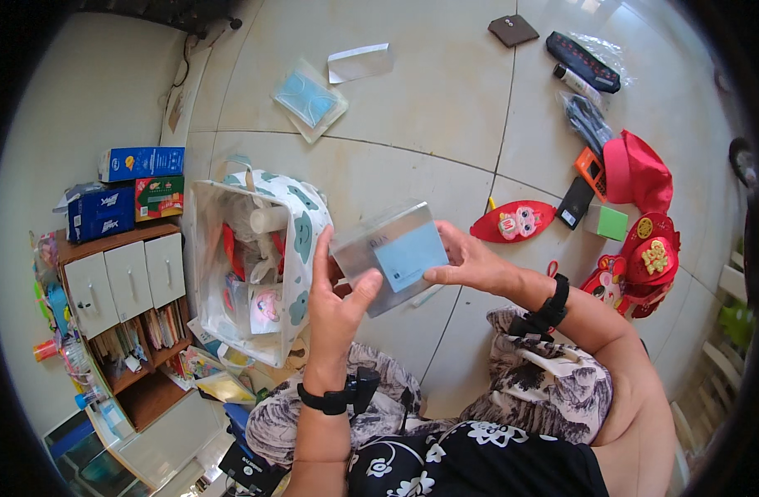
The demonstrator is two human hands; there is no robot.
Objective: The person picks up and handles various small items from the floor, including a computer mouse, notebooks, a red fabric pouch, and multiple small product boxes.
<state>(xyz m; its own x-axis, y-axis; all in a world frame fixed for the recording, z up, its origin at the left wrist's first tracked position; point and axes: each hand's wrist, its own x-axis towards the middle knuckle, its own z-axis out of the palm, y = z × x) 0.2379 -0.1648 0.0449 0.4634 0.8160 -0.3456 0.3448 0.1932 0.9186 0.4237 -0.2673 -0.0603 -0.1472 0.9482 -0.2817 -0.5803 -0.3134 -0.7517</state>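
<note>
Between both hands, above the tiled floor, is a flat, clear plastic box [367, 248] with a light-blue sheet or card [413, 257] showing in it. My left hand [338, 290] grips its left side, thumb across the near corner. On the opposite side, my right hand [472, 263] has its thumb on the front and its fingers partly hidden behind. Just left of my left hand stands a white storage bin [300, 236] with green shapes on its side. Through its clear front show a white cup-like cylinder [268, 219], plastic bags and red items.
Red festive ornaments [647, 258], a red cap [636, 171], a green box [607, 222], a black flat case [574, 202] and a dark pouch [582, 61] lie at right. Beyond the bin are packaged blue masks [306, 98] and a silvery sheet [360, 63]. A cabinet [123, 282] stands left.
</note>
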